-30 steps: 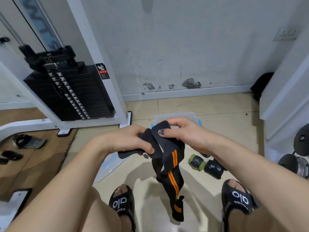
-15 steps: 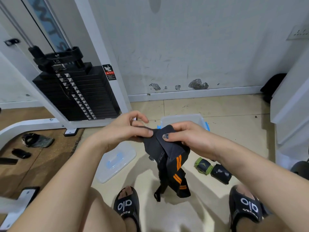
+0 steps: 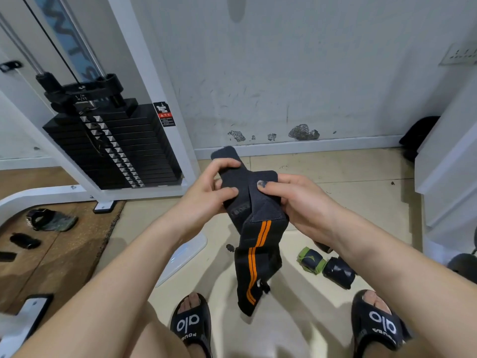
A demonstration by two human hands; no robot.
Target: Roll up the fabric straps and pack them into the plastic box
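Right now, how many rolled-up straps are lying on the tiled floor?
2: a green-edged roll and a dark roll touching it, near the right foot. The right forearm may hide more.

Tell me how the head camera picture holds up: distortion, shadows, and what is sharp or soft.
Head view: wide-angle bending bows the white machine frame and the baseboard; soft shadows of the arms and the black strap fall on the tile floor, with no harsh glare; left hand and right hand look fairly sharp, while the rolled straps on the floor are softer.
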